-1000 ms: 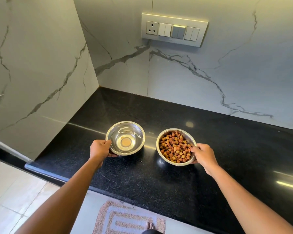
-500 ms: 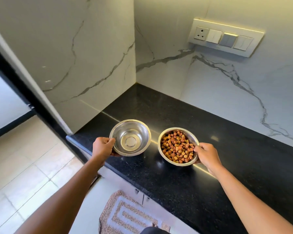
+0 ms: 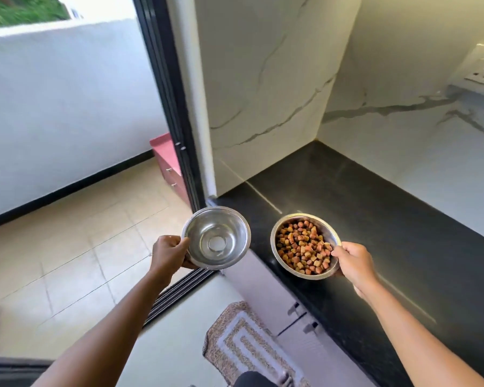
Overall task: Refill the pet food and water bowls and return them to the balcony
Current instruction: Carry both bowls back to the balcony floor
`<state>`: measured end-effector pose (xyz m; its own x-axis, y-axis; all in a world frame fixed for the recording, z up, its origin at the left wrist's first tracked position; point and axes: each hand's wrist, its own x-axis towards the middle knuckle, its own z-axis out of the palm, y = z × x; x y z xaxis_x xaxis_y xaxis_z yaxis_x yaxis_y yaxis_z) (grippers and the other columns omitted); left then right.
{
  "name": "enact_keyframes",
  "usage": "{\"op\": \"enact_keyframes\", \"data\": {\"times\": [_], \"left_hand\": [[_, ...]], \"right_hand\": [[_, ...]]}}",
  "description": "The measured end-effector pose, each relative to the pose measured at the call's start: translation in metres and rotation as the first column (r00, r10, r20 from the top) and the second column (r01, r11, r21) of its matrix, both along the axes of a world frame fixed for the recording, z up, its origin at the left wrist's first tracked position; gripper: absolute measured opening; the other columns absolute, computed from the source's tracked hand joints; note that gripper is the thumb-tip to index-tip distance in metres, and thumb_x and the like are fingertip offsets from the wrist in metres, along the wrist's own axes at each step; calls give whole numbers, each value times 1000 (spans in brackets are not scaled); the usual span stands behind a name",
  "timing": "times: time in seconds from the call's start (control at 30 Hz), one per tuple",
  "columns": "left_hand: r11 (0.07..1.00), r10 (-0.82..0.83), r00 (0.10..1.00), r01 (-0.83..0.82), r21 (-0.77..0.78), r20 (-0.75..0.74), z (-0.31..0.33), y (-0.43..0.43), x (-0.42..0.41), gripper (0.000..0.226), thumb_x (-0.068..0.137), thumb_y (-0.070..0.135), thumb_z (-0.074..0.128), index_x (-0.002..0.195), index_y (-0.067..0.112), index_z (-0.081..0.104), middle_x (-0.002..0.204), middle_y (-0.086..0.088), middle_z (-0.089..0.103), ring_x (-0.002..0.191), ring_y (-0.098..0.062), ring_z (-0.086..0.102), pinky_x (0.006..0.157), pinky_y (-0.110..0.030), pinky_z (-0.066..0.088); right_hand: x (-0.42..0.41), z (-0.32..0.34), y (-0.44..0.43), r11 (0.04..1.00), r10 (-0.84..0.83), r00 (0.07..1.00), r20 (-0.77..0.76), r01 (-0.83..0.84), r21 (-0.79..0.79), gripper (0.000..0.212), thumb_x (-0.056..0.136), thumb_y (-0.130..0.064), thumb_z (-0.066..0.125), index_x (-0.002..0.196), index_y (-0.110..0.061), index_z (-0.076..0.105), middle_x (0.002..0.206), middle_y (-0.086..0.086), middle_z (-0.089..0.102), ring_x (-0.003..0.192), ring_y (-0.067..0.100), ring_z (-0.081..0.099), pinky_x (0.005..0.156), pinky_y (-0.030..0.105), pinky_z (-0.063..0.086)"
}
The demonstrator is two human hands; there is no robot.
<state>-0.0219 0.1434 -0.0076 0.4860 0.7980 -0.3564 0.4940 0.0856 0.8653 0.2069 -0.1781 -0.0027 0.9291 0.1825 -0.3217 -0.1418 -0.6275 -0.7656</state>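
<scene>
The left hand (image 3: 169,254) pinches the near rim of the round shiny steel water bowl (image 3: 216,238), thumb over the lip and the fingers tucked beneath out of sight, while the right hand (image 3: 354,262) grips the near right rim of the matching steel bowl heaped with brown kibble (image 3: 305,246) in the same way. Both bowls are held in the air by one edge only: the water bowl hangs past the end of the polished black stone counter (image 3: 389,219), above the dark sliding-door track (image 3: 176,291), and the kibble bowl hovers over the counter's front edge. The step in hand appears to be the carry out to the balcony, whose beige tiled floor (image 3: 67,247) lies just beyond the open black door frame (image 3: 171,107). A one-edge hold lets a bowl tip away from the fingers, so it would pay to keep both rims level, wrists firm, and walk slowly; the clear liquid seems shallow, yet it would slosh first. The raised track is a likely trip point, as is the patterned woven mat (image 3: 243,344) underfoot. Steering the left bowl clear of the frame and the white marble-veined wall panel (image 3: 263,93) should avoid a knock.
</scene>
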Motion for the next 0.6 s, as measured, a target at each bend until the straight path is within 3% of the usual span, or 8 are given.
{"op": "enact_keyframes", "data": {"times": [0.07, 0.17, 0.23, 0.4, 0.6], "left_hand": [[1000, 31, 1000, -31, 2, 0, 0, 17, -25, 33, 96, 3, 57, 82, -27, 59, 74, -42, 66, 51, -36, 72, 46, -42, 61], [997, 79, 997, -79, -8, 1, -2, 45, -65, 31, 97, 4, 58, 83, -23, 63, 72, -37, 68, 52, -37, 72, 47, -42, 62], [995, 104, 995, -104, 0, 1, -4, 62, -89, 30, 96, 5, 58, 82, -21, 64, 68, -32, 69, 52, -37, 72, 48, -43, 62], [984, 176, 984, -176, 9, 12, -9, 109, -151, 28, 96, 6, 60, 81, -17, 67, 71, -33, 70, 54, -38, 73, 52, -49, 63], [948, 317, 948, -317, 5, 20, -16, 156, -214, 29, 93, 3, 59, 77, -21, 64, 67, -31, 67, 51, -39, 71, 49, -46, 62]], "right_hand": [[-15, -3, 26, 999, 41, 999, -7, -41, 10, 33, 100, -1, 54, 68, 1, 62, 58, 5, 56, 54, 16, 54, 37, 15, 39], [-39, -9, 67, 995, 98, 995, -26, -97, 25, 30, 99, -5, 56, 74, 8, 63, 64, 9, 61, 63, 22, 58, 55, 29, 43], [-54, -14, 92, 993, 116, 992, -41, -115, 23, 30, 96, -7, 58, 68, 4, 59, 63, 10, 60, 66, 26, 58, 60, 34, 40], [-100, -12, 164, 984, 177, 984, -30, -176, 39, 42, 97, 0, 56, 57, -11, 49, 49, -4, 47, 53, 16, 43, 54, 31, 29], [-130, -28, 248, 953, 303, 951, -61, -303, 15, 37, 97, -6, 58, 61, -12, 58, 49, -4, 55, 58, 21, 55, 58, 29, 44]]}}
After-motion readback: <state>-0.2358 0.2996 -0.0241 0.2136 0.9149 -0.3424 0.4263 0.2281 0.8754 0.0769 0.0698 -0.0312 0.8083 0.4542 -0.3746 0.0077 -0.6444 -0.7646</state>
